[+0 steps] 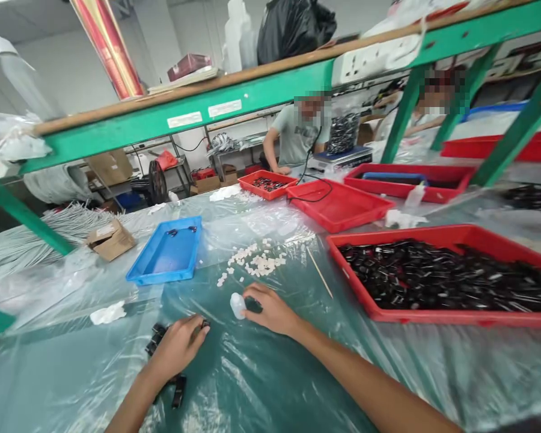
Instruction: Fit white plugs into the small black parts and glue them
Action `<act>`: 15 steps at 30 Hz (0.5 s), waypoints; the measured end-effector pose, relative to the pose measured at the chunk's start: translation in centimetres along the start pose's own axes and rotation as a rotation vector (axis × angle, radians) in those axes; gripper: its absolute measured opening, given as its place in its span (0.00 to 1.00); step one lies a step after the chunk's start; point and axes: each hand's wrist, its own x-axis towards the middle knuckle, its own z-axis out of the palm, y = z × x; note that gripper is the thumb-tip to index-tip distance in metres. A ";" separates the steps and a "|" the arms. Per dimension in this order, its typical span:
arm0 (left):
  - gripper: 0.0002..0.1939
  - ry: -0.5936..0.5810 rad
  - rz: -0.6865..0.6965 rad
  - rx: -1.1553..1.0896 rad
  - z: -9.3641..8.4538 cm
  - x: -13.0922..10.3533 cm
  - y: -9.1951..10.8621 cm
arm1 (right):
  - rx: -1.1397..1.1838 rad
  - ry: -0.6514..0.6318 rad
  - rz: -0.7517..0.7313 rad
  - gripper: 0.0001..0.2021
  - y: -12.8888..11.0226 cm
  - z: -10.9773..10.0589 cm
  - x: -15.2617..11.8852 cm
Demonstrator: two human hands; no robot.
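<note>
In the lower middle, my right hand (273,308) is closed around a small translucent white bottle (238,305), gripped between thumb and fingers just above the green table covering. My left hand (179,343), to its left, pinches a small black piece (205,323) at its fingertips; the hand hides most of that piece. Several other black pieces (178,391) lie beside and under my left wrist, partly covered by it. Beyond my right hand, many small white pieces (262,263) are scattered over the table, and a thin wooden stick (320,273) lies to their right.
A blue tray (137,275) with a few black pieces stands at the left. At the right is a red tray (415,317) heaped with black parts. More red trays (342,207) stand farther back. A green-edged shelf (270,90) crosses overhead. A co-worker (293,132) sits opposite.
</note>
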 end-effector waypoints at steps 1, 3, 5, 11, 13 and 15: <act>0.17 0.037 0.019 -0.055 0.5 0.4 0.2 | 0.012 0.008 -0.006 0.07 -0.2 0.0 0.0; 0.17 0.110 0.048 -0.158 1.5 0.9 0.6 | 0.041 0.023 -0.012 0.07 -0.5 -0.1 0.0; 0.14 0.177 0.073 -0.248 2.5 1.2 0.7 | 0.074 0.039 -0.014 0.08 -0.7 -0.1 0.0; 0.08 0.440 0.169 -0.381 2.9 0.6 0.8 | 0.208 0.071 0.021 0.07 -2.0 -0.8 0.1; 0.10 0.529 0.234 -0.349 2.6 0.2 1.0 | 0.237 0.041 0.044 0.09 -2.7 -1.1 -0.2; 0.11 0.562 0.255 -0.315 2.6 -0.2 1.1 | 0.243 0.003 0.067 0.13 -3.4 -1.4 -0.6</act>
